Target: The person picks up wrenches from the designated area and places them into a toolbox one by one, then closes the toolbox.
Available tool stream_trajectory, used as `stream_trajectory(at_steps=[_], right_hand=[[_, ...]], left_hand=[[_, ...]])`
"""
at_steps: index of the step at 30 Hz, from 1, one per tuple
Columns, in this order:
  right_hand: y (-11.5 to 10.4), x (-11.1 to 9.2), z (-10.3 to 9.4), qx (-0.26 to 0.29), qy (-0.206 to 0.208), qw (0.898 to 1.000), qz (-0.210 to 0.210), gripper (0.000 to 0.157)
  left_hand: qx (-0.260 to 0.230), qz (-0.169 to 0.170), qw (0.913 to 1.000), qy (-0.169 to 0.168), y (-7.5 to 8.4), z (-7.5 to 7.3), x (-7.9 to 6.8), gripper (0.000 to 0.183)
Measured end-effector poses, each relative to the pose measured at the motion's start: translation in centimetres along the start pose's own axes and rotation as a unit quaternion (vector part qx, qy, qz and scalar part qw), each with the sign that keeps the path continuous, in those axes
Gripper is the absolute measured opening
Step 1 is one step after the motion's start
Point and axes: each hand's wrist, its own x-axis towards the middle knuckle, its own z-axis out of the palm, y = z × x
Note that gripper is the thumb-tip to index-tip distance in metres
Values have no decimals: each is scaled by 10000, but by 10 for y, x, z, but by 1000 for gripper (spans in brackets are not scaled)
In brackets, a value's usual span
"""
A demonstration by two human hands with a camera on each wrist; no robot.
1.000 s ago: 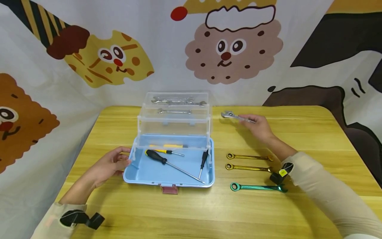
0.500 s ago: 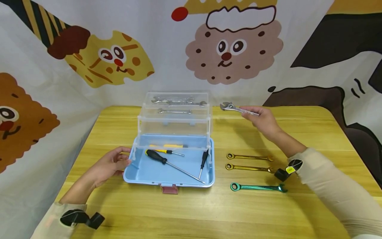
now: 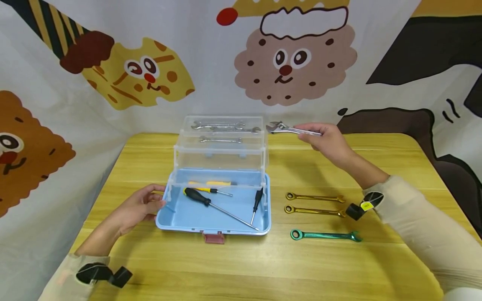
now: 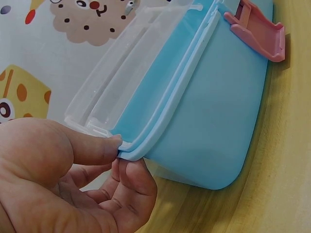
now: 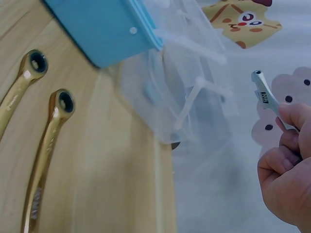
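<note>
My left hand [image 3: 133, 211] pinches the left rim of an open light-blue toolbox [image 4: 209, 111], thumb above and fingers below the edge. My right hand [image 3: 333, 144] holds a silver adjustable wrench [image 3: 280, 127] by its handle, raised above the table. The wrench's jaw end points left, right beside the box's clear stepped trays [image 3: 218, 159]. Several silver open-end wrenches [image 3: 220, 141] lie in the upper trays. At the bottom of the box are a long black screwdriver [image 3: 197, 196], a small black screwdriver [image 3: 257, 200] and yellow-handled screwdrivers [image 3: 205, 190], partly seen through the tray.
Two gold ratchet wrenches [image 3: 314, 210] and a green one [image 3: 325, 235] lie on the wooden table [image 3: 241, 271] right of the box. A pink latch [image 3: 214, 238] hangs at the box front. A cartoon-printed cloth [image 3: 211, 62] stands behind the table.
My right hand has lifted the adjustable wrench from near the table's back, then shifted left toward the trays. My left hand stays on the rim.
</note>
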Motion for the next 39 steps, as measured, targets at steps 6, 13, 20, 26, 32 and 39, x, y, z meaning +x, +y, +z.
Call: stream_trajectory(at_steps=[6,13,20,26,32,39], right_hand=[[-14,8,7,-229,-269,9993,100,37],[-34,20,24,-360,-533,9979,-22,31],[-46,29,39,-683,-735,9950,-4,29],[-56,38,50,-714,-926,9928,-244,27],[-64,44,64,-929,-1155,9887,-243,24],[-68,50,81,-1029,-1333,9855,-223,23]], left_hand=[[8,-17,10000,7,2,1,0,51],[-2,-22,10000,4,3,1,0,51],[22,-54,10000,-4,3,1,-1,52],[27,-11,10000,-10,3,1,-1,52],[26,-40,10000,-6,4,1,-1,52],[72,-75,9999,16,4,1,-1,53]])
